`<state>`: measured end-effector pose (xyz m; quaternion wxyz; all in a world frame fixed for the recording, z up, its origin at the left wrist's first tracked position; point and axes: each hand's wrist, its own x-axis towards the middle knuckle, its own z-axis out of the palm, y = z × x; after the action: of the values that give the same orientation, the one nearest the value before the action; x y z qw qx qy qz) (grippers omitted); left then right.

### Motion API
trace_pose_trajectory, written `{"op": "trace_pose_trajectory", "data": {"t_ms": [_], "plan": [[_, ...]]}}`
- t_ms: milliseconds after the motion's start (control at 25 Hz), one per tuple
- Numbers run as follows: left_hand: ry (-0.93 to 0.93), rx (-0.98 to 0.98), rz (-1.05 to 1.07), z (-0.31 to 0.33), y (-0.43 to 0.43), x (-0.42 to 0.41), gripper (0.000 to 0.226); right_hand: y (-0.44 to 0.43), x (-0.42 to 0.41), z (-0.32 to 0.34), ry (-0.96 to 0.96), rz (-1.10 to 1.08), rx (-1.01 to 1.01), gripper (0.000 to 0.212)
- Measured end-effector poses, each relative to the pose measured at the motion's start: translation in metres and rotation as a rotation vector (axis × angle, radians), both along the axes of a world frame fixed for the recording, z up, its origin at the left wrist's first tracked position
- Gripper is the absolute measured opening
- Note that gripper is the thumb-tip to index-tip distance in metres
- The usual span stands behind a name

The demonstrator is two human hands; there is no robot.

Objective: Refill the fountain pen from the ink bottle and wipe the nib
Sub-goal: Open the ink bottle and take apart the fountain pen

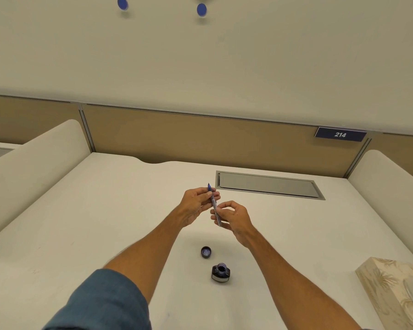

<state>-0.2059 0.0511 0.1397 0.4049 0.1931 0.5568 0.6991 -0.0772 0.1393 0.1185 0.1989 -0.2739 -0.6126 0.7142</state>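
I hold a slim fountain pen [213, 202] above the middle of the desk, its blue nib end pointing up and away. My left hand [197, 202] pinches the pen near the nib end. My right hand [233, 216] grips its lower end with curled fingers. Closer to me on the desk stands a small dark ink bottle [221, 272] with its mouth uncovered. Its round cap [206, 252] lies upturned just to the left and beyond it.
A patterned tissue box [391, 289] sits at the right front of the white desk [105, 222]. A grey cable flap [268, 185] is set into the desk behind my hands. Low white dividers rise on both sides, with a tan back panel labelled 214.
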Motion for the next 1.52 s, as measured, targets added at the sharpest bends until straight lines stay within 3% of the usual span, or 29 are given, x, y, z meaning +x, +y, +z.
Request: {"op": "trace_pose_trajectory", "data": {"t_ms": [120, 360, 520, 760, 1000, 1320, 1520], "plan": [[-0.004, -0.005, -0.008, -0.001, -0.001, 0.001, 0.031, 0.001, 0.000, 0.001, -0.010, -0.038, 0.057, 0.022], [-0.002, 0.006, -0.003, 0.000, -0.001, 0.001, 0.030, -0.001, 0.000, -0.001, -0.012, -0.004, 0.009, 0.009], [0.001, -0.005, -0.007, 0.000, -0.003, 0.003, 0.029, -0.001, 0.001, -0.001, -0.012, -0.040, 0.047, 0.021], [0.019, -0.009, 0.007, 0.002, -0.003, 0.003, 0.028, -0.004, 0.001, -0.003, -0.004, -0.019, 0.014, 0.011], [0.010, -0.002, 0.019, 0.001, -0.004, 0.003, 0.026, -0.004, 0.001, -0.006, -0.044, -0.042, 0.075, 0.024], [-0.029, 0.077, 0.226, 0.001, -0.002, -0.004, 0.023, 0.008, 0.022, -0.020, -0.218, 0.064, 0.256, 0.014], [-0.062, 0.050, 0.215, -0.013, 0.004, 0.003, 0.024, 0.021, 0.048, -0.040, -0.457, -0.160, 0.382, 0.014]]}}
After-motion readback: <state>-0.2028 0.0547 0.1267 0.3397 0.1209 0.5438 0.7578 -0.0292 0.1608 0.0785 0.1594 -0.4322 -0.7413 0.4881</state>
